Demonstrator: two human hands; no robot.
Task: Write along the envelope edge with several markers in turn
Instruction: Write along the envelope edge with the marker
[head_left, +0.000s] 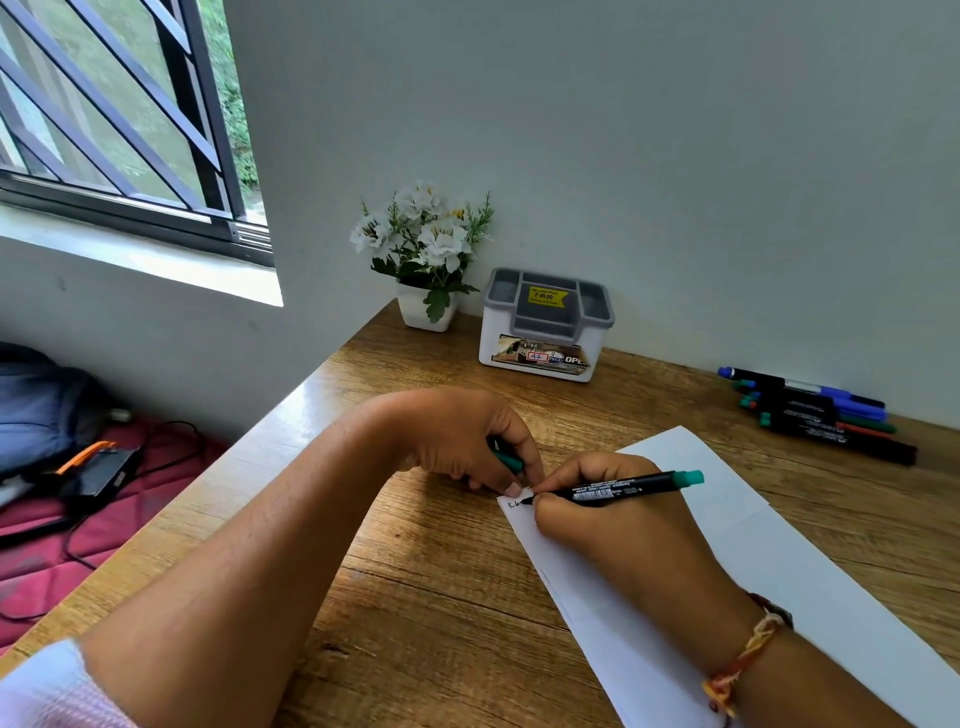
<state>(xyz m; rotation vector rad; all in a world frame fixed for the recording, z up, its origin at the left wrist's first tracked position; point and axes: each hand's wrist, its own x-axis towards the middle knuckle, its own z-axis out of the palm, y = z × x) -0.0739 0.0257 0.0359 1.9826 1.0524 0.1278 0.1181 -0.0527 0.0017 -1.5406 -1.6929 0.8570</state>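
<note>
Marker (618, 488) crosswise, tip left on envelope (779, 561) | right hand (597, 525) grip around it | left hand (462, 441) grip holds cap (506, 460)

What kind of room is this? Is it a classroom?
Probably a study corner at home: a brown wooden desk by a barred window, a grey-and-white plastic desk organiser, and red quilted bedding beside the desk.
</note>
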